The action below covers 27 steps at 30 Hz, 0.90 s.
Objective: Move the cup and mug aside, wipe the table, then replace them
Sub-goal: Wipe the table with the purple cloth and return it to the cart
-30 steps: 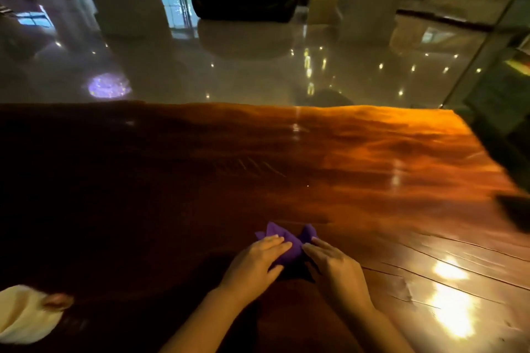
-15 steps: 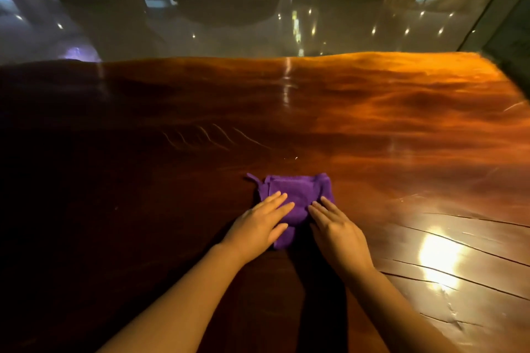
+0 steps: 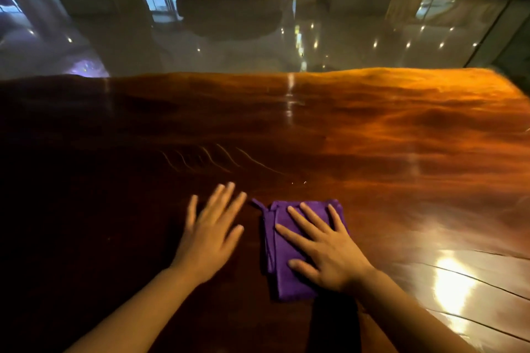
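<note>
One folded purple cloth (image 3: 289, 249) lies on the near middle of one glossy wooden table (image 3: 372, 137). The right hand (image 3: 324, 249) presses flat on it, fingers spread. Just left, the left hand (image 3: 209, 233) is open, fingers spread and blurred, apart from the cloth.

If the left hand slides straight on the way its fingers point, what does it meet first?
Nothing, as far as the picture shows. The left hand points up and slightly right across bare table, passing left of the cloth under the right hand. Only faint streaks lie ahead.
</note>
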{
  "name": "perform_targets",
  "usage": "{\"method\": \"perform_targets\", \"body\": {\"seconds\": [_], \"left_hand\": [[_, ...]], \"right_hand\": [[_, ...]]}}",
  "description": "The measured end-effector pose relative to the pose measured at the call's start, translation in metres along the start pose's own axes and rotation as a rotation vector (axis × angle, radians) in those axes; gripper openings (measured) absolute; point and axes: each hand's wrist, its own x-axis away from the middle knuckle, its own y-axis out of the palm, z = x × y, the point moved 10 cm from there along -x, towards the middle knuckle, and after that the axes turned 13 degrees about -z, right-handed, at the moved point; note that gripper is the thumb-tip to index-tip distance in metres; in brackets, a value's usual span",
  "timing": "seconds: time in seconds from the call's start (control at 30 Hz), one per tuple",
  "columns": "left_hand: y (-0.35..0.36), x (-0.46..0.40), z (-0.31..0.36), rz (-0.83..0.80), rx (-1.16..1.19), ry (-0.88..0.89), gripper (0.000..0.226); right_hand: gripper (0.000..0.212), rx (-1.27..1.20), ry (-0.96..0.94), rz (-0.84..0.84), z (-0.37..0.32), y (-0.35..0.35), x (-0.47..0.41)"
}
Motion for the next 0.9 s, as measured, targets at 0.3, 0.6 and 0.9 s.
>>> {"method": "perform_targets", "body": {"seconds": [0.3, 0.6, 0.9], "left_hand": [[0.013, -0.028, -0.166, -0.244, -0.043, -0.501, 0.068], [0.019, -0.027, -0.167, -0.230, -0.058, -0.499, 0.068], [0.020, -0.029, -0.166, -0.271, -0.056, -0.484, 0.072]], "right_hand": [[0.073, -0.023, 0.149, 0.027, 0.001, 0.014, 0.010], [0.077, -0.085, 0.386, 0.053, 0.047, 0.001, -0.038], [0.070, -0.187, 0.777, 0.113, 0.171, -0.040, -0.164]]}}
